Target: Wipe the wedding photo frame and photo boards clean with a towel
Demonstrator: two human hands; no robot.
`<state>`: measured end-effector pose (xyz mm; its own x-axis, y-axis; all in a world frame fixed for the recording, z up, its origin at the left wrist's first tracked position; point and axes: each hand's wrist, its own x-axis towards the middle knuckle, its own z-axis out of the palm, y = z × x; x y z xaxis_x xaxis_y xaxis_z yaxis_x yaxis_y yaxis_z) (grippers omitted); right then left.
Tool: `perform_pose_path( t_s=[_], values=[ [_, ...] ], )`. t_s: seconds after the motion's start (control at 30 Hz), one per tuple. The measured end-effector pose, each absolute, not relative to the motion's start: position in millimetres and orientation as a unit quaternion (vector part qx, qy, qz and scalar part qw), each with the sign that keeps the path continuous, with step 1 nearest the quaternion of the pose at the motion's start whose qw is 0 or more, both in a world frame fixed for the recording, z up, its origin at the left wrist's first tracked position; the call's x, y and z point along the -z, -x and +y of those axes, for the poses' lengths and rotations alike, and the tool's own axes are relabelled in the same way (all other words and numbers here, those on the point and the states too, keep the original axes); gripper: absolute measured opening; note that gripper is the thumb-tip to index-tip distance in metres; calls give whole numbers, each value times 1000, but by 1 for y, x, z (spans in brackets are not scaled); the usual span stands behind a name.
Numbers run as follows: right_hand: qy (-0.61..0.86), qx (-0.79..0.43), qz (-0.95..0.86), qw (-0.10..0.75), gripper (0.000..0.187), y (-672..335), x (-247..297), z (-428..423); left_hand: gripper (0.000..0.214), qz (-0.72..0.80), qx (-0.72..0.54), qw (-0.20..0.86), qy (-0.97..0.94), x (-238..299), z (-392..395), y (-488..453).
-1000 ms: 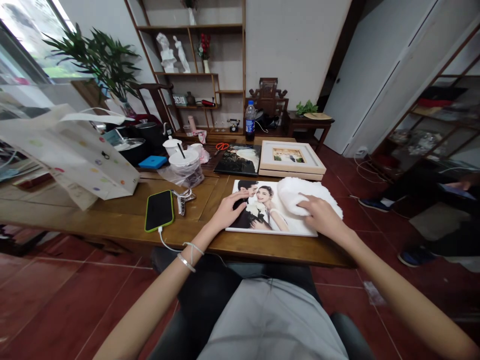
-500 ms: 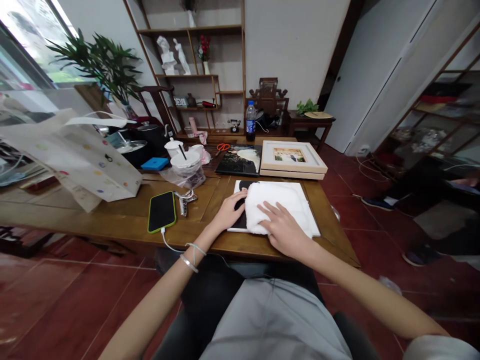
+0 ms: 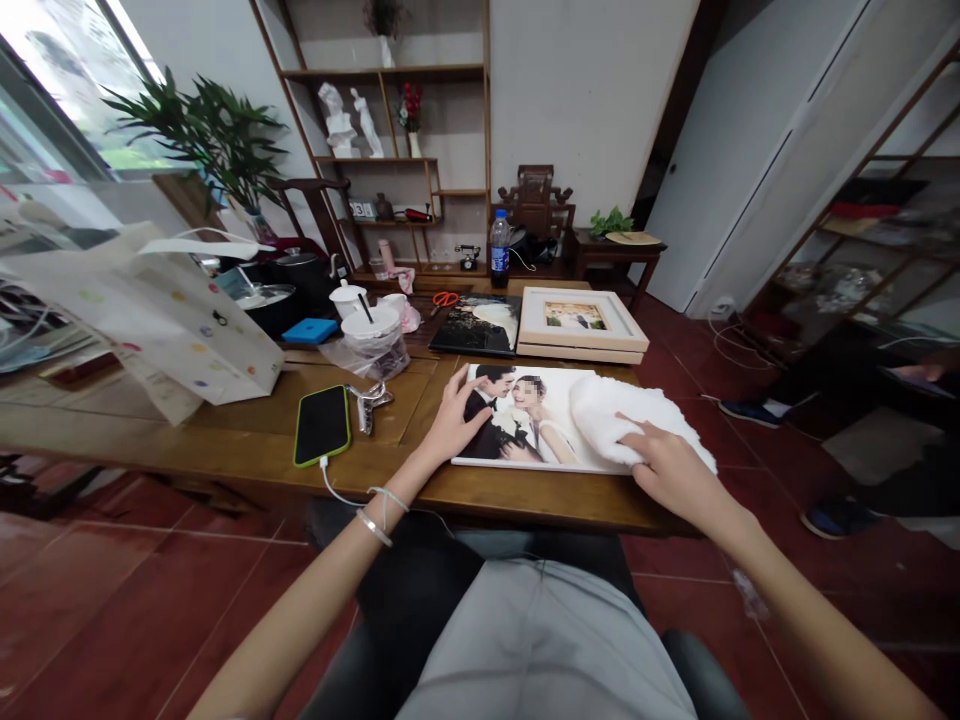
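A wedding photo panel [image 3: 547, 430] with white edges lies flat at the table's front, showing a couple. My left hand [image 3: 456, 418] rests on its left end, fingers spread over the dark suit in the print. At the panel's right end, my right hand [image 3: 670, 468] holds a fluffy white towel [image 3: 645, 402] pressed down, fingers sunk into the cloth. The towel hides the panel's right part and hangs out past its edge.
Behind the panel are framed pictures [image 3: 585, 335], a dark glossy panel [image 3: 476, 325], orange scissors [image 3: 445, 299] and a bottle [image 3: 499, 250]. On the left lie a charging phone [image 3: 322, 425], a lidded cup [image 3: 371, 325] and a paper bag [image 3: 180, 330]. Another person's legs [image 3: 787, 385] show at right.
My right hand has slid the towel to the right across the panel, uncovering the couple's picture. My left hand stays at the left end.
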<state>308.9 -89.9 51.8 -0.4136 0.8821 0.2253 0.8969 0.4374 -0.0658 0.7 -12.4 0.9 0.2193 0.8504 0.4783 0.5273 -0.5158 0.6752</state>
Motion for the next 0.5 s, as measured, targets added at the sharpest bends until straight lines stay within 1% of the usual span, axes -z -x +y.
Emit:
perform_pose_path(
  t_s=[0.07, 0.1, 0.23, 0.33, 0.37, 0.43, 0.47, 0.5],
  values=[
    [541, 29, -832, 117, 40, -306, -52, -88, 51, 475, -448, 213, -727, 2, -11, -2],
    [543, 31, -831, 117, 41, -301, -53, -86, 52, 480, -462, 242, -706, 2, -11, -2],
    [516, 47, -847, 119, 40, -265, -54, -77, 46, 480, -553, 416, -539, -5, -9, -4],
    [459, 34, -877, 138, 39, -231, -53, -78, 48, 465, -570, 555, -389, -23, -13, 3],
    [433, 27, -889, 146, 36, -220, -53, -81, 47, 452, -567, 593, -351, -30, -16, 7],
    [378, 27, -910, 165, 22, -199, -50, -89, 40, 430, -560, 642, -297, -45, -24, 13],
    [357, 35, -917, 177, 20, -190, -47, -93, 37, 426, -559, 656, -276, -52, -28, 16],
    [343, 50, -919, 189, 21, -182, -45, -96, 35, 421, -559, 664, -262, -58, -34, 18]
  ],
)
